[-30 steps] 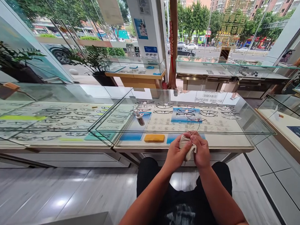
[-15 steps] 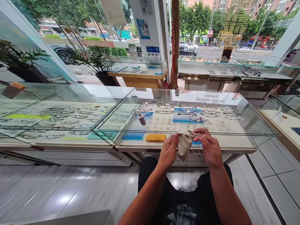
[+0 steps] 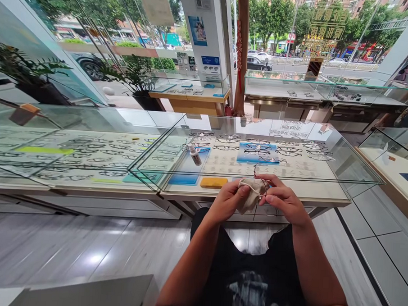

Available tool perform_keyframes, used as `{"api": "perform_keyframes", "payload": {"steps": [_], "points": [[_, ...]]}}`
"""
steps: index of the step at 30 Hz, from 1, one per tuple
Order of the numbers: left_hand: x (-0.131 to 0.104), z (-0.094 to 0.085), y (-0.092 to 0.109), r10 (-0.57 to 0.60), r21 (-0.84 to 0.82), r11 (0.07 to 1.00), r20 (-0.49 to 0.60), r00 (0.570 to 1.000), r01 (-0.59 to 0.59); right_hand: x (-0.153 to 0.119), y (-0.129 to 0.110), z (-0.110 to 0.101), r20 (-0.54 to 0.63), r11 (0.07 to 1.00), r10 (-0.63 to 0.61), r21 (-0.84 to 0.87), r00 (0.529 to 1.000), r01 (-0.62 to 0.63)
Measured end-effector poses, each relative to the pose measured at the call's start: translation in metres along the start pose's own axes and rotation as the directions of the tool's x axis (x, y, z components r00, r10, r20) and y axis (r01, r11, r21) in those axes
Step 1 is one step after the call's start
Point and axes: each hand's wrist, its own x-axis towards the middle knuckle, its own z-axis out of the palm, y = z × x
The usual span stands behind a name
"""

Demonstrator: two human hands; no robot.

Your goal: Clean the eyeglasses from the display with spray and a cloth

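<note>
A beige cloth (image 3: 245,205) is gripped in my left hand (image 3: 229,200), the thumb pressing on its upper side. My right hand (image 3: 286,202) pinches a pair of thin-framed eyeglasses (image 3: 265,190). One lens area of the eyeglasses lies against the cloth, and a dark reddish temple tip sticks up above it. Fingers and cloth hide much of the frame. Both hands are in front of the glass display case (image 3: 311,178), above my lap. Left of them, a small spray bottle (image 3: 195,155) with a white top stands on the glass.
Rows of eyeglasses (image 3: 258,146) lie inside the display case, some over blue cards. A yellow-orange oblong case (image 3: 214,183) is near its front edge. Another glass case (image 3: 72,156) adjoins on the left, and a counter (image 3: 392,170) stands at right.
The eyeglasses have turned and now lie against the cloth, one temple pointing up. The cloth is more bunched, and my hands are closer together. The view has shifted slightly.
</note>
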Motion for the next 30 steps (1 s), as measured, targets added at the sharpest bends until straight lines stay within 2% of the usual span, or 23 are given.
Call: {"api": "perform_keyframes", "payload": {"steps": [4,10,14,17,19,22,24,26,29,30], "points": [[0.001,0.001,0.002,0.029,-0.034,0.999,-0.036,0.999,-0.030,0.001,0.003,0.003,0.011,0.999,0.034,0.007,0.999,-0.034],[0.001,0.011,-0.002,-0.031,-0.092,0.995,-0.086,0.996,0.023,0.003,0.015,0.012,0.023,0.991,0.081,0.107,0.996,-0.083],[0.002,0.023,-0.008,-0.014,-0.109,0.994,-0.217,0.976,-0.010,0.003,0.017,0.019,0.031,0.982,0.076,0.173,0.997,-0.080],[0.005,0.024,-0.008,0.036,-0.059,0.997,-0.291,0.956,-0.056,0.003,0.016,0.022,0.010,0.983,0.079,0.164,0.997,-0.079],[0.006,0.019,-0.006,0.040,-0.048,0.997,-0.254,0.966,-0.054,0.003,0.016,0.020,0.001,0.982,0.096,0.166,0.995,-0.095],[0.007,0.010,-0.003,0.009,-0.071,0.997,-0.079,0.997,-0.015,0.002,0.017,0.016,-0.042,0.978,0.116,0.177,0.992,-0.107],[0.007,0.011,-0.002,-0.021,-0.099,0.995,-0.001,1.000,0.021,0.002,0.017,0.015,-0.064,0.975,0.124,0.192,0.990,-0.109],[0.007,0.017,-0.002,-0.039,-0.108,0.994,-0.061,0.997,0.032,0.003,0.017,0.018,-0.049,0.970,0.127,0.215,0.991,-0.114],[0.007,0.028,-0.005,-0.016,-0.060,0.998,-0.272,0.962,0.000,0.005,0.016,0.026,-0.006,0.970,0.112,0.219,0.994,-0.108],[0.007,0.030,-0.005,-0.007,-0.045,0.999,-0.312,0.950,-0.007,0.005,0.015,0.028,-0.002,0.972,0.108,0.211,0.994,-0.105]]}}
